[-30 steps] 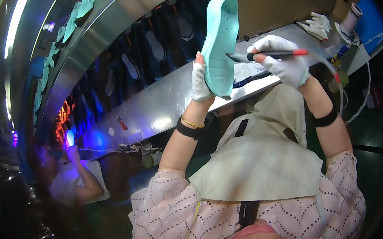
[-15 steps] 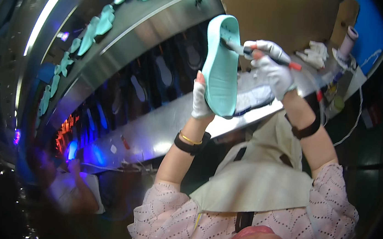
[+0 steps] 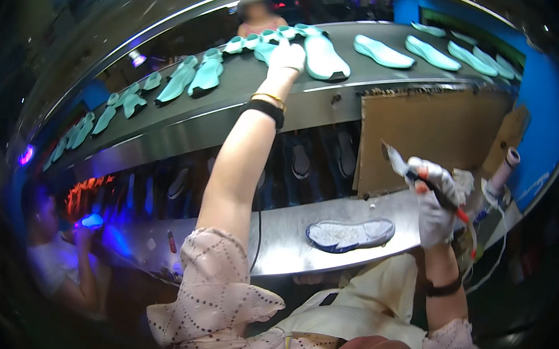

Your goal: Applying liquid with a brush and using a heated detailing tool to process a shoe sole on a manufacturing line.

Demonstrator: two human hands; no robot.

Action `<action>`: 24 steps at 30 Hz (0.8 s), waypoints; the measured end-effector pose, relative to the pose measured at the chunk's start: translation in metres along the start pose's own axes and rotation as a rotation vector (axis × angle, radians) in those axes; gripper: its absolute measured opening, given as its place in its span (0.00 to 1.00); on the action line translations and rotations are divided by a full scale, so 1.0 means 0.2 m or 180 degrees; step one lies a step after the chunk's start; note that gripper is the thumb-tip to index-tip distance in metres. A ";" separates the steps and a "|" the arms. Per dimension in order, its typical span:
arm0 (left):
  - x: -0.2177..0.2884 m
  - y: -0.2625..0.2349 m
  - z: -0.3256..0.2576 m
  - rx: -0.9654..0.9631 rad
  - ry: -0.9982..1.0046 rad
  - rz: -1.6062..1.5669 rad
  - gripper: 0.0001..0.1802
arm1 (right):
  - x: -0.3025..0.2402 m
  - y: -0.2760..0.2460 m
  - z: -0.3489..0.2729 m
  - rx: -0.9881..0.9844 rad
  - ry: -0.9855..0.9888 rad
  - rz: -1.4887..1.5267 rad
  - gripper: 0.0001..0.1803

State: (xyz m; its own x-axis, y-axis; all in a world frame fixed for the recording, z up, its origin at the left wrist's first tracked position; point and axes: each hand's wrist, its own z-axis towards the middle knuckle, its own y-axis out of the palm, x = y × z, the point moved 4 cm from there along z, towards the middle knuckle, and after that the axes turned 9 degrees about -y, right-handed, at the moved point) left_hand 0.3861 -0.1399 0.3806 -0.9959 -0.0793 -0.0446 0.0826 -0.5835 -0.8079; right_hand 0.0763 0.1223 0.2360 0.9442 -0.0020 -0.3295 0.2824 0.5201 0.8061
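Note:
My left hand (image 3: 287, 57), in a white glove, reaches up to the upper conveyor shelf (image 3: 341, 93) and rests on a teal shoe sole (image 3: 324, 56) lying there. I cannot tell whether the fingers still grip it. My right hand (image 3: 434, 193), also gloved, holds a brush with a red handle (image 3: 420, 178) up in front of me, tip pointing up-left. On the lower metal bench (image 3: 287, 239) lies a white sole with a dark blue rim (image 3: 350, 234), below and between my hands.
Several teal soles (image 3: 188, 78) line the curved upper shelf, more at the far right (image 3: 439, 52). A brown cardboard panel (image 3: 431, 135) stands behind the bench. A white roll (image 3: 506, 166) stands at right. Another person (image 3: 60, 254) sits at lower left; one more (image 3: 258, 14) beyond the shelf.
My left hand has lifted the teal sole from in front of me up onto the upper shelf. My right hand with the brush has dropped lower and to the right.

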 end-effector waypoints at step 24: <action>-0.28 -0.86 -1.14 0.0355 -0.0170 -0.7353 0.08 | -0.01 -0.26 -0.24 0.0271 -0.0561 -0.2477 0.12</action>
State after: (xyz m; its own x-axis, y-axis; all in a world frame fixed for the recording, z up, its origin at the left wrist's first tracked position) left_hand 0.4187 0.1499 0.3883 0.6061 0.5352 0.5884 -0.7838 0.2759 0.5564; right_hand 0.0521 0.1359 0.1704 0.4819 -0.4757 -0.7359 0.8761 0.2469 0.4141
